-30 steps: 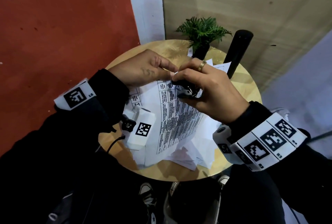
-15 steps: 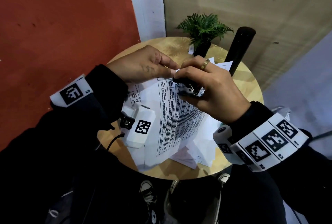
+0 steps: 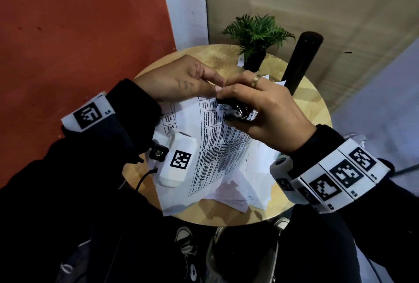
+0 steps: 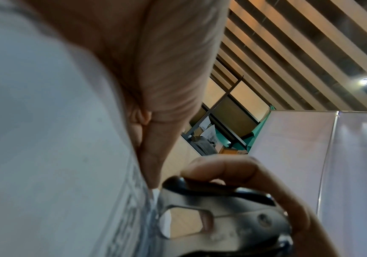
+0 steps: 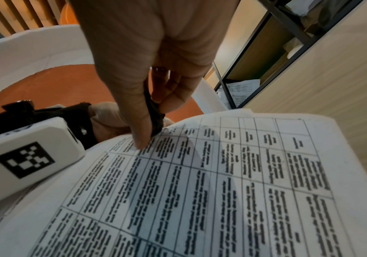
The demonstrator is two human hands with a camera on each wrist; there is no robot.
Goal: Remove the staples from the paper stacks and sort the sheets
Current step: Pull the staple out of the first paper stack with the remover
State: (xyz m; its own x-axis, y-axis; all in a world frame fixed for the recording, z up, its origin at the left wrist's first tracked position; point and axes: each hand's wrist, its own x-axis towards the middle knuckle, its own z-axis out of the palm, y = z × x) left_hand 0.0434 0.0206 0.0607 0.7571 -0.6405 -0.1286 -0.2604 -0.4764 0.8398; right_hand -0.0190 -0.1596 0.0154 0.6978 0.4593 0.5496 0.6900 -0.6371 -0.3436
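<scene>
Clearly limp and easily torn, the printed stack [image 3: 217, 146] wants pinning at its stapled corner, where the left hand [image 3: 181, 81] pinches it while the right hand [image 3: 260, 110] squeezes the staple remover [image 3: 235, 111].

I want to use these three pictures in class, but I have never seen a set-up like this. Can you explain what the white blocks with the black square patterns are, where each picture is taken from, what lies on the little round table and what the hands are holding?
No machine here: a person works with two bare hands. The white blocks with patterns are cameras and markers strapped to the wrists. One picture comes from a camera on the head, looking down; the other two look along each hand from the wrist.

On the round wooden table lie loose white sheets, a small potted plant and a black cylinder.

The right hand grips a black and metal staple remover, its tip at the top corner of a printed sheet with a table. The left hand holds that corner; its fingertips are hidden.
</scene>
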